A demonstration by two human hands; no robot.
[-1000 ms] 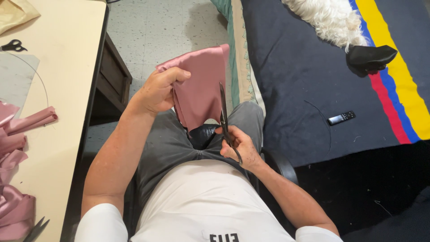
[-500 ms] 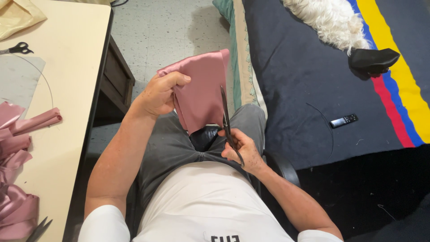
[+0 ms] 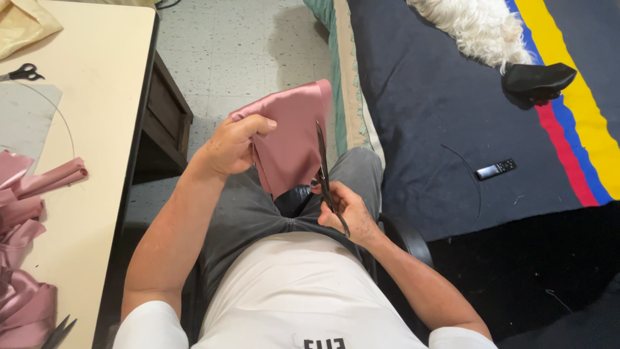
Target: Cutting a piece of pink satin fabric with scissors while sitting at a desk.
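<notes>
**Scissors working along the edge of a pink satin piece**

The person is sitting in a chair (image 3: 403, 236) and looking down at their lap. The left hand (image 3: 229, 147) is gripping a folded piece of pink satin (image 3: 290, 139), with fingers curled over its left edge and the thumb lying across the top. The satin is being held up in the air above the grey-trousered knees, between the worktop and the bed, its lower corner pointing down toward the lap.

The right hand (image 3: 342, 208) is closed around the handles of dark scissors (image 3: 325, 171), fingers through the loops. The blades are pointing upward and lying against the satin's right edge; they are looking nearly closed, though how far apart they are standing cannot be told.

To the left, the pale worktop (image 3: 97, 97) is carrying a heap of pink strips (image 3: 26, 245) near its lower edge, a grey sheet (image 3: 26, 116) above them, a small pair of black-handled scissors (image 3: 22, 72) and a cream cloth (image 3: 22, 29) at the far corner. The tips of another tool are showing at the bottom edge beside the strips.

To the right, a bed with a dark blue cover (image 3: 420, 116) bearing yellow, blue and red stripes is holding a white fluffy thing (image 3: 468, 26), a black object (image 3: 536, 81) and a small dark remote (image 3: 496, 169), all well apart from the hands.
</notes>
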